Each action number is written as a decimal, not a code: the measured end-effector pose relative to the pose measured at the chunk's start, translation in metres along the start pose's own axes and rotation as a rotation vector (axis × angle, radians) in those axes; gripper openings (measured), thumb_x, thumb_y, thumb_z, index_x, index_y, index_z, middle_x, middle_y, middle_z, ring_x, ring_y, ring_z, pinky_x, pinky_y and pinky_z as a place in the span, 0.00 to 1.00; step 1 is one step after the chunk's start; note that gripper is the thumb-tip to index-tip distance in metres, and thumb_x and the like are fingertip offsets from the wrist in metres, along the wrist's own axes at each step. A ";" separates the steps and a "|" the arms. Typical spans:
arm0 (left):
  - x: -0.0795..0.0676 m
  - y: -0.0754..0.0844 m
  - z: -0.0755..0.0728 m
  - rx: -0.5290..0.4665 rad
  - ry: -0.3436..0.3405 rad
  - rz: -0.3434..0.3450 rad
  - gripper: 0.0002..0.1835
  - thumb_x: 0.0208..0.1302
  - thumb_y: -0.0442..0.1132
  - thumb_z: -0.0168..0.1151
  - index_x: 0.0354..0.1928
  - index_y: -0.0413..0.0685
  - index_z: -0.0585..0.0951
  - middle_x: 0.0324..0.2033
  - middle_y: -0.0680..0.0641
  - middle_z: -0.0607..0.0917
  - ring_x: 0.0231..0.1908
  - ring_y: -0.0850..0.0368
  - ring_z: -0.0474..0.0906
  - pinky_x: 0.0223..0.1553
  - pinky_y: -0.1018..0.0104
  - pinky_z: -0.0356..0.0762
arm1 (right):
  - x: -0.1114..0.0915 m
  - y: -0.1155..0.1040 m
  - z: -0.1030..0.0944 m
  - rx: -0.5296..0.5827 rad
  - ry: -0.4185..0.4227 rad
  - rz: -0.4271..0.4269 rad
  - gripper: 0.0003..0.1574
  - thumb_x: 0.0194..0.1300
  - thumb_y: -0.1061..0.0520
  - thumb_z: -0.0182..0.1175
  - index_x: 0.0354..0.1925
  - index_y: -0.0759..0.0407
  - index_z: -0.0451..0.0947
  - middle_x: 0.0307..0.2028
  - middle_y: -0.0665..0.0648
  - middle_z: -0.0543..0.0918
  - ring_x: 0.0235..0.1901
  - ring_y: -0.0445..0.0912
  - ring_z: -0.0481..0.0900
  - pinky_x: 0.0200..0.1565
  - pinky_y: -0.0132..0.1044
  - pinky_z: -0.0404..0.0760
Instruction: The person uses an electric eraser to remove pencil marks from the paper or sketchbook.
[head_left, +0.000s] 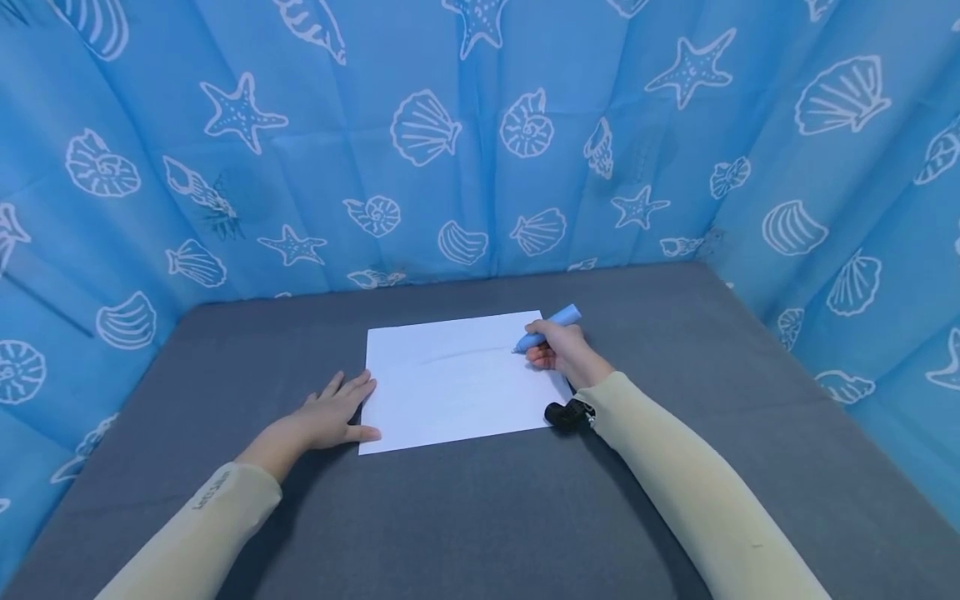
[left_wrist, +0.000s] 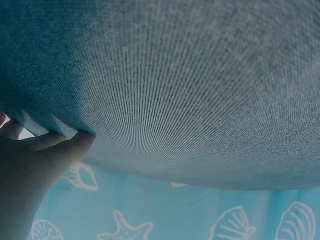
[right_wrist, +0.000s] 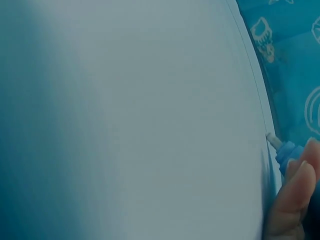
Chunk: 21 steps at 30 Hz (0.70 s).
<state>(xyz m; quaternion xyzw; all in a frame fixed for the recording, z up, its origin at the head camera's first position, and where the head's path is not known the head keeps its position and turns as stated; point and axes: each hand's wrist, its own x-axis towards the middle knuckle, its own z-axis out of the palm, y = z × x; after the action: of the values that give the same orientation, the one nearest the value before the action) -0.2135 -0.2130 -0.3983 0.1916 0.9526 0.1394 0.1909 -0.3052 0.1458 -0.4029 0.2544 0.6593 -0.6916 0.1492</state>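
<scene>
White paper (head_left: 442, 400), tabletop (head_left: 465, 525) all round | left hand (head_left: 330, 419): edge | marker (head_left: 565, 316) apparently touching

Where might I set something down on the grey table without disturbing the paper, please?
The grey table is bare between the left sleeve and right sleeve, on the near side of the paper, and between the right sleeve and the blue curtain. The paper's sides are crowded: left hand at one, right hand with blue marker at the other.

Sleeves (head_left: 686, 475) cut off below, lettering (head_left: 212, 490) too small to read, marker (head_left: 565, 316) partly hidden by right hand (head_left: 564, 348)
</scene>
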 end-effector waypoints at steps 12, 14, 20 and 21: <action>-0.004 0.005 -0.004 0.002 -0.012 -0.005 0.51 0.61 0.62 0.62 0.74 0.37 0.54 0.74 0.36 0.50 0.71 0.27 0.37 0.61 0.25 0.41 | -0.003 0.001 0.000 -0.022 -0.023 0.009 0.15 0.67 0.54 0.61 0.38 0.68 0.75 0.16 0.55 0.77 0.13 0.41 0.75 0.20 0.30 0.78; -0.004 0.004 -0.004 0.008 -0.010 -0.005 0.51 0.61 0.62 0.62 0.74 0.37 0.54 0.74 0.36 0.49 0.71 0.27 0.37 0.61 0.25 0.41 | -0.001 0.000 0.001 -0.003 -0.021 0.004 0.15 0.67 0.54 0.61 0.38 0.67 0.74 0.16 0.55 0.77 0.13 0.41 0.74 0.20 0.30 0.78; -0.001 0.000 -0.001 0.013 -0.005 0.011 0.51 0.61 0.63 0.61 0.74 0.37 0.53 0.74 0.36 0.49 0.70 0.27 0.37 0.60 0.24 0.42 | 0.004 -0.003 0.001 0.043 0.010 -0.023 0.14 0.66 0.55 0.61 0.39 0.66 0.73 0.18 0.55 0.78 0.14 0.41 0.74 0.21 0.29 0.77; 0.000 0.000 0.000 0.012 -0.005 0.014 0.51 0.61 0.63 0.60 0.74 0.37 0.53 0.74 0.36 0.49 0.70 0.27 0.37 0.60 0.24 0.42 | 0.004 -0.003 0.000 0.037 0.009 -0.019 0.14 0.66 0.55 0.61 0.39 0.66 0.73 0.17 0.55 0.77 0.14 0.41 0.74 0.21 0.29 0.77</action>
<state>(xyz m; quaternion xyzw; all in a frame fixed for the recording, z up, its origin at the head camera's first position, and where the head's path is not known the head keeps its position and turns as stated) -0.2134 -0.2134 -0.3980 0.1999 0.9515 0.1347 0.1911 -0.3097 0.1460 -0.4028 0.2540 0.6496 -0.7037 0.1352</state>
